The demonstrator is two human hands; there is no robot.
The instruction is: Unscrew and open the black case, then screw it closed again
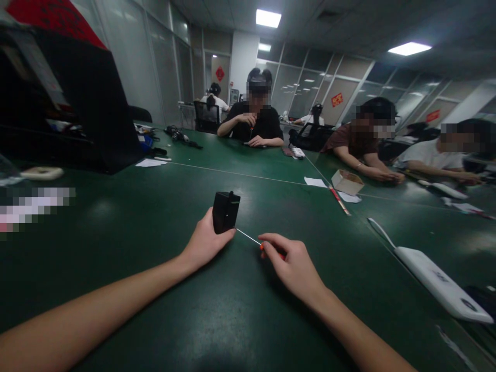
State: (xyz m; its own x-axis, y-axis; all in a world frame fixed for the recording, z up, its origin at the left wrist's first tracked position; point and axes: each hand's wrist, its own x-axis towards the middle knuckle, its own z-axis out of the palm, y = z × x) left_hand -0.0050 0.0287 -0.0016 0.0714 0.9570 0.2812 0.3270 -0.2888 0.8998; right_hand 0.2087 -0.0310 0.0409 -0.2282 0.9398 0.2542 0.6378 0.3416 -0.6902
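Note:
My left hand (207, 240) is closed around the lower part of a small black box-shaped device (225, 213), held upright above the green table (155, 310). A small knob or stub sticks up from its top edge. In my right hand (292, 261) is a screwdriver (250, 237), gripped by its orange-red handle between thumb and fingers. Its thin metal shaft points left, and the tip reaches the lower right corner of the black device. Whether the tip sits in a screw is too small to tell. Most of the handle is hidden by my fingers.
A white power bank (437, 279) with a cable lies at the right. Farther back are an open cardboard box (347, 182), a red-and-white stick (339, 201) and paper (315, 182). A large black case (89, 103) stands at the left. Several people sit across the table.

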